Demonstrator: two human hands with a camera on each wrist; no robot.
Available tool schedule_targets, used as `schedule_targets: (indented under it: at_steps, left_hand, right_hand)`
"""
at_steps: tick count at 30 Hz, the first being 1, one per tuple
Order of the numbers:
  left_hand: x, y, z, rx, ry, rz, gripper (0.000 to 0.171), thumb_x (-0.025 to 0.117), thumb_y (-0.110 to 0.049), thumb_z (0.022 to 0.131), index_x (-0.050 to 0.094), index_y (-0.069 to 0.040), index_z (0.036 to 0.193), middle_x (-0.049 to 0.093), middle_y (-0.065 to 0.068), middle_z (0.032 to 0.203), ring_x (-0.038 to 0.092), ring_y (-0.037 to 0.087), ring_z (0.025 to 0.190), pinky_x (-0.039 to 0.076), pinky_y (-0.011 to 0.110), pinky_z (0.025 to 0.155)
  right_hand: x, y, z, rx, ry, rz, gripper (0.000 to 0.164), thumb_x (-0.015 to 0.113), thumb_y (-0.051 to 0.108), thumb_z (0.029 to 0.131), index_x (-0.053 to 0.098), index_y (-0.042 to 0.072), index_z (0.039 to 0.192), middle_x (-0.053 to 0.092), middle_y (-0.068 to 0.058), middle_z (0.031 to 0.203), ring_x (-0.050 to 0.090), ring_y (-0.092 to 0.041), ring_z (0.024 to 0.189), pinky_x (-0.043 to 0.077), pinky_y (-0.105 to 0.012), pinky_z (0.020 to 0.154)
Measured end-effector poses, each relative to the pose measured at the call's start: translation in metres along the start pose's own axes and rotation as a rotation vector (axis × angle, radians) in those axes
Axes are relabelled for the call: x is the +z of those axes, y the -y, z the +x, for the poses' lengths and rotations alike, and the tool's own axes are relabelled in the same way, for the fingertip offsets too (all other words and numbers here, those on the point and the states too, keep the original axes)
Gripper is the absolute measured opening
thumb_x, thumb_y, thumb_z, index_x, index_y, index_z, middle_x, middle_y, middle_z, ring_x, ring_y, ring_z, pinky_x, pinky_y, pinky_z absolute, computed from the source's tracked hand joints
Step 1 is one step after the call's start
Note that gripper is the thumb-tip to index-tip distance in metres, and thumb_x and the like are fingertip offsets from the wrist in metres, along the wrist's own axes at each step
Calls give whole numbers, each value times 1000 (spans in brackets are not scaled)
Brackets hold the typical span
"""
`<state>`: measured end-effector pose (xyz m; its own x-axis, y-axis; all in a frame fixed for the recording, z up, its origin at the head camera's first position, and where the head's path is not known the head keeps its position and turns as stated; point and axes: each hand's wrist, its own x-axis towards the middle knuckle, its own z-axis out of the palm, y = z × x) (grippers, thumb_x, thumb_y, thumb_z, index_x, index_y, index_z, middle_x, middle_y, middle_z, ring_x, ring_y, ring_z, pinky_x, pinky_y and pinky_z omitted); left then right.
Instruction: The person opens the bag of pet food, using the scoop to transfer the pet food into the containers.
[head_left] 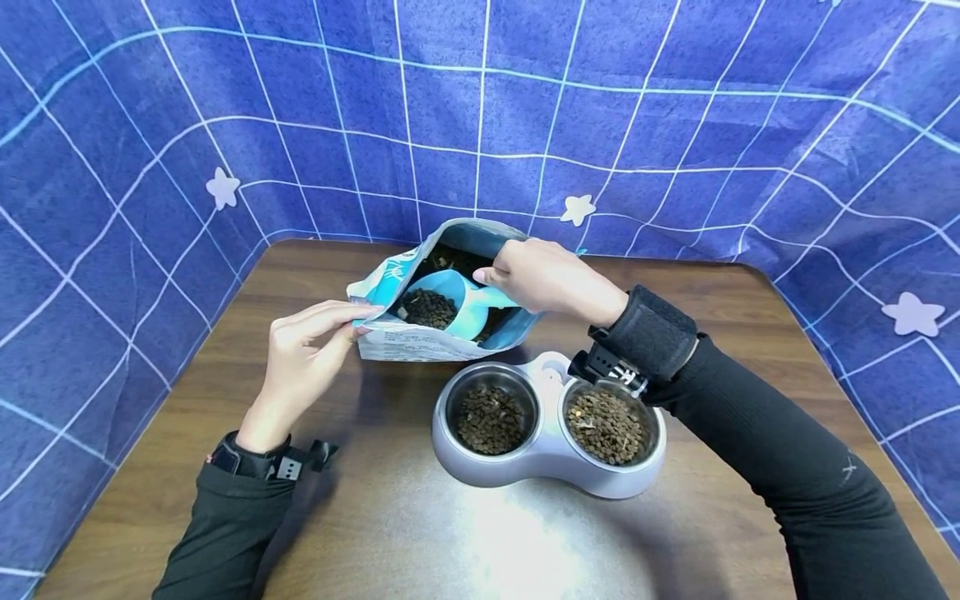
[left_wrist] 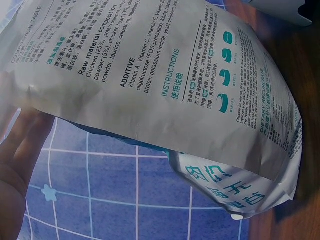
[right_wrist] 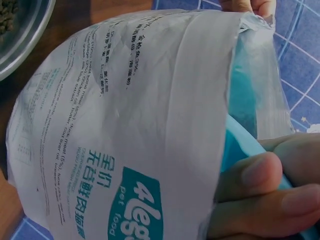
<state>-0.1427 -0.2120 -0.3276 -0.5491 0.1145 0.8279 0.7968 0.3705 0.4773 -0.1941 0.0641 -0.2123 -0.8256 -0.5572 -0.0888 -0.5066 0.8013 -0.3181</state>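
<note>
A white and teal pet food bag (head_left: 408,343) stands with its mouth spread wide, kibble visible inside. My left hand (head_left: 307,350) pinches the bag's left edge between thumb and fingers; the left wrist view shows the bag's printed back (left_wrist: 145,75). At the bag's mouth, my right hand (head_left: 536,275) grips the handle of a light blue scoop (head_left: 468,312). The scoop's cup lies inside the bag and has kibble (head_left: 429,308) in it. In the right wrist view the fingers (right_wrist: 260,175) curl round the blue handle (right_wrist: 245,135), beside the bag's rim.
Just in front of the bag is a light grey double feeder (head_left: 547,458). Its left steel bowl (head_left: 491,408) and right steel bowl (head_left: 611,423) both contain kibble. The wooden table (head_left: 360,517) ends at a blue gridded cloth (head_left: 450,100) with white stars.
</note>
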Motion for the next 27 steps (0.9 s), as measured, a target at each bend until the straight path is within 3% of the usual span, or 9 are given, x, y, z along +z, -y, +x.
schedule_targets:
  at_steps: [8, 15, 21, 25, 27]
  left_hand:
    - [-1, 0, 0, -16, 12, 14, 30, 65, 27, 80, 78, 8, 100, 79, 12, 97, 67, -6, 100, 52, 15, 91]
    - [-1, -2, 1, -10, 1, 12, 32, 65, 28, 79, 78, 8, 99, 78, 13, 97, 68, -5, 100, 52, 17, 93]
    - [-3, 0, 1, -8, 22, 22, 31, 68, 27, 78, 78, 7, 100, 78, 14, 97, 67, -6, 101, 51, 17, 95]
    - [-3, 2, 0, 0, 31, -2, 11, 71, 4, 94, 78, 7, 101, 78, 13, 98, 68, -5, 101, 52, 17, 94]
    - [-2, 3, 1, 6, 33, -13, 24, 69, -15, 100, 78, 7, 102, 78, 13, 99, 68, -4, 102, 52, 18, 94]
  right_hand:
    - [-5, -6, -10, -2, -11, 31, 57, 49, 26, 111, 31, 19, 57, 26, 7, 54, 29, -7, 49, 41, -29, 66]
    - [-14, -14, -15, 19, -62, 38, 56, 48, 27, 111, 30, 18, 59, 28, 7, 56, 32, -8, 51, 32, -29, 58]
    - [-18, -22, -21, 10, -79, 79, 54, 46, 25, 111, 31, 18, 59, 30, 6, 55, 34, -8, 50, 32, -29, 57]
    - [-20, -25, -25, 17, -73, 105, 54, 45, 26, 111, 31, 18, 60, 30, 6, 54, 36, -8, 49, 34, -28, 56]
    - [-21, -26, -28, 24, -68, 120, 54, 45, 27, 111, 33, 18, 60, 32, 6, 53, 40, -9, 48, 37, -28, 56]
